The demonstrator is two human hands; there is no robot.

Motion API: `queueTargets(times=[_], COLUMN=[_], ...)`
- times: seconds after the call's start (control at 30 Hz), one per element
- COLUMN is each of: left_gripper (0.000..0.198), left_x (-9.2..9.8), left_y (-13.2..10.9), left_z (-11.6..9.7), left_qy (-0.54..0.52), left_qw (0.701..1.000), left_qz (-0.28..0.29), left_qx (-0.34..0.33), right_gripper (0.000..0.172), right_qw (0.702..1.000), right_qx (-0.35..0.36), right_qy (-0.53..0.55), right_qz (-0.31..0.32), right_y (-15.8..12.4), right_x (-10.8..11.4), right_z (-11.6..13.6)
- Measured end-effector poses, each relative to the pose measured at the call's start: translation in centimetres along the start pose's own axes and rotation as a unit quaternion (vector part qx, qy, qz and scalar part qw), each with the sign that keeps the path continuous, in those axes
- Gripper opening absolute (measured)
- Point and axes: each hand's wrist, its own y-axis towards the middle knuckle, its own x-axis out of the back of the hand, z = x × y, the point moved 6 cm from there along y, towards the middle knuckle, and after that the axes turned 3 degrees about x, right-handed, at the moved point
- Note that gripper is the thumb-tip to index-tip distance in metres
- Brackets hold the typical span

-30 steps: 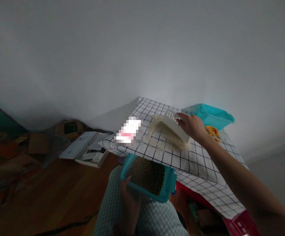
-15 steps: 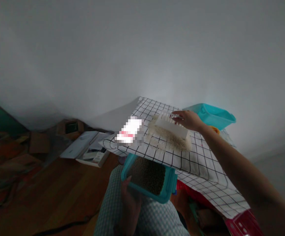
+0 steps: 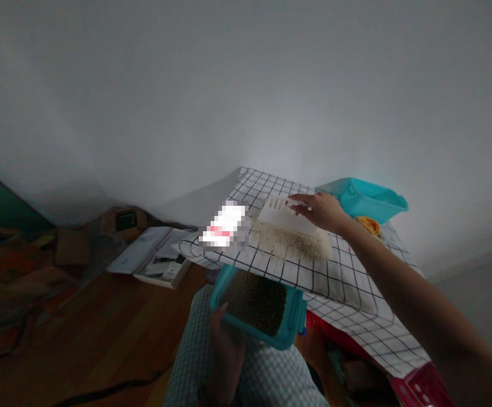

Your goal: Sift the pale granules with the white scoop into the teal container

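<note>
My right hand (image 3: 322, 210) reaches out over the checked tablecloth (image 3: 347, 277) and grips a white slotted plastic scoop (image 3: 286, 215), which lies flat on a heap of pale rice grains (image 3: 290, 243). Lower down, my left hand (image 3: 224, 345) holds a teal plastic box (image 3: 257, 305) full of small dark green beans, just below the near edge of the table and over my lap in checked fabric (image 3: 246, 373).
A second teal tub (image 3: 366, 200) stands at the far right of the table with something orange (image 3: 366, 225) beside it. A bright blurred patch (image 3: 223, 228) lies left of the rice. Papers, books and boxes (image 3: 148, 257) are scattered on the wooden floor at left.
The white scoop has gone from tilted on its edge to lying flat on the rice, shifting slightly left with my right hand. The teal box in my left hand has barely moved.
</note>
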Motion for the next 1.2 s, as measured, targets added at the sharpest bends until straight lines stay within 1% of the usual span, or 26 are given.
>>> queueTargets(times=[0.1,0.2,0.33,0.5,0.6,0.7,0.77,0.9,1.03,1.13,1.2], left_gripper=[0.023,0.017,0.015,0.025,0.027,0.025,0.024,0.027,0.029,0.029,0.026], left_x=[-0.1,0.1,0.5,0.4,0.4,0.5,0.5,0.0,-0.8,-1.2,-1.1], left_y=[-0.1,0.1,0.3,0.4,0.4,0.3,0.3,0.0,-0.1,-0.1,0.0], left_z=[0.1,0.2,0.4,0.3,0.3,0.4,0.4,0.1,-0.2,-0.2,-0.2], left_qy=[0.006,0.005,-0.01,0.018,0.025,0.018,0.016,-0.006,0.003,0.013,0.006], left_qw=[1.0,1.0,1.0,1.0,1.0,1.0,1.0,1.0,1.0,1.0,1.0], left_qz=[0.001,-0.006,-0.018,-0.004,-0.005,-0.012,-0.007,0.008,0.014,0.015,0.005], left_qx=[0.004,0.007,0.015,-0.001,0.001,0.01,0.011,0.013,0.005,-0.004,-0.004], right_gripper=[0.044,0.043,0.042,0.044,0.044,0.044,0.044,0.042,0.041,0.042,0.043], right_qw=[1.0,1.0,0.999,0.994,0.992,0.994,0.994,0.987,0.982,0.983,0.983], right_qx=[-0.026,-0.027,0.029,0.1,0.115,0.106,0.11,0.155,0.183,0.179,0.175], right_qy=[0.005,0.007,0.006,0.032,0.047,0.023,0.005,0.001,-0.004,-0.016,-0.025], right_qz=[-0.011,0.006,0.042,0.04,0.031,0.022,0.023,0.045,0.05,0.043,0.041], right_y=[0.3,0.7,0.9,0.4,0.0,-0.1,-0.1,-0.7,-2.0,-2.7,-3.1], right_x=[0.2,-0.3,-1.0,-0.4,0.2,0.1,-0.2,-0.3,1.0,1.9,2.1], right_z=[0.1,0.2,0.7,0.4,0.1,0.0,0.5,2.3,3.5,3.8,4.0])
